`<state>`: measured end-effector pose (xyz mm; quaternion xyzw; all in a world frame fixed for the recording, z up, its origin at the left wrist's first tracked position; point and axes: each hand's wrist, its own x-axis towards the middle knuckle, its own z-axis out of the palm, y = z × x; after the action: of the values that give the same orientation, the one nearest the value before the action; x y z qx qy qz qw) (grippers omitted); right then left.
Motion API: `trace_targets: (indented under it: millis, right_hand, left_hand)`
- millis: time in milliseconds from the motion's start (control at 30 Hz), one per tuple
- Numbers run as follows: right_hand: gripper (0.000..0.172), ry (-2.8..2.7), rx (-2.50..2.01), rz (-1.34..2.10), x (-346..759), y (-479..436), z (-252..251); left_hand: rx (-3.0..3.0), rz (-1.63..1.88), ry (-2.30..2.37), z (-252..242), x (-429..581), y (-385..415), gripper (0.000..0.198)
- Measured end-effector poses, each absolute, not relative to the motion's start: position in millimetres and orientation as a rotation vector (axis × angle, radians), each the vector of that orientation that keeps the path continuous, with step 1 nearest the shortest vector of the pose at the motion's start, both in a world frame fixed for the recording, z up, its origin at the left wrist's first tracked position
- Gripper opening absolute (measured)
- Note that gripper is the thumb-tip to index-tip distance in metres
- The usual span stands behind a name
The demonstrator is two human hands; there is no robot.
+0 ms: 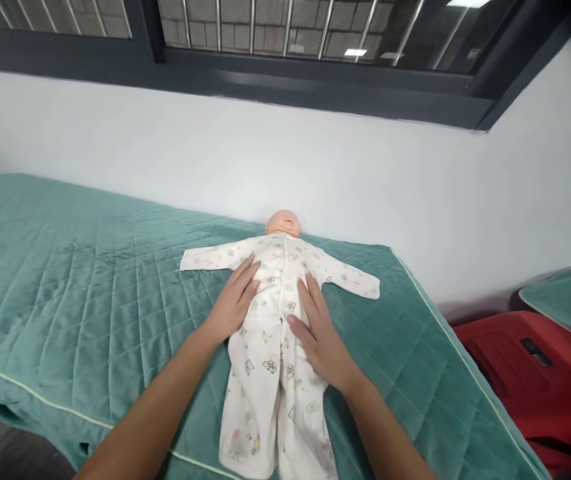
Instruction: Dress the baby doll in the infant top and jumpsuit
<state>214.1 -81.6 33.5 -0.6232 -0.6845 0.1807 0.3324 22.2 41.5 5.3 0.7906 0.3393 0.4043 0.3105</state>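
A baby doll (284, 223) lies on its back with its head toward the wall. It wears a white printed baby outfit (270, 363), a long-sleeved top with trousers; both sleeves (210, 257) stretch out sideways and no doll hands show. Fingers extended, my left hand (235, 299) rests flat along the left side of the top. On the other side, my right hand (323, 337) lies with its fingers spread over the top's lower right and its thumb near the middle. Neither hand grips the cloth. The trouser legs run toward me, past the bottom edge of the view.
Under the doll is a green quilted cover (115, 287) with pale piping along its edges. A white wall (205, 153) stands behind it, below a dark-framed window (285, 73) with metal bars. To the right is a red plastic object (540, 373) with green cloth (570, 307) over it.
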Motion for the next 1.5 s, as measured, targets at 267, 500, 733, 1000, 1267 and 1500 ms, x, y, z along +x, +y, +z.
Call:
trace_targets:
  millis: [267, 500, 733, 1000, 1267, 1500]
  right_hand:
    - [0.038, -1.654, -1.613, 0.310, 225.0, -130.4, 18.8]
    - [0.027, -1.959, -1.616, -0.108, 196.4, -103.3, 52.3]
    - [0.023, -2.255, -1.548, -0.306, 177.8, -74.3, 66.8]
    - [0.025, -2.283, -1.523, -0.102, 181.9, -92.4, 66.7]
    - [0.018, -1.890, -1.782, -0.112, 197.2, -98.0, 58.7]
    - [0.013, -1.878, -1.600, 0.032, 196.0, -92.0, 68.7]
  left_hand:
    - [2.181, 1.093, 1.028, -7.2, -21.1, -26.7, 0.032]
    - [2.293, 1.155, 1.154, -4.6, -6.7, -18.2, 0.021]
    - [2.238, 1.296, 1.076, 2.8, -12.8, -25.9, 0.010]
    - [2.210, 0.934, 0.934, 4.6, -27.1, -29.4, 0.010]
    - [2.232, 1.087, 0.939, 29.9, -13.4, -25.7, 0.018]
    - [2.297, 0.985, 0.928, 42.2, 23.1, -30.8, 0.021]
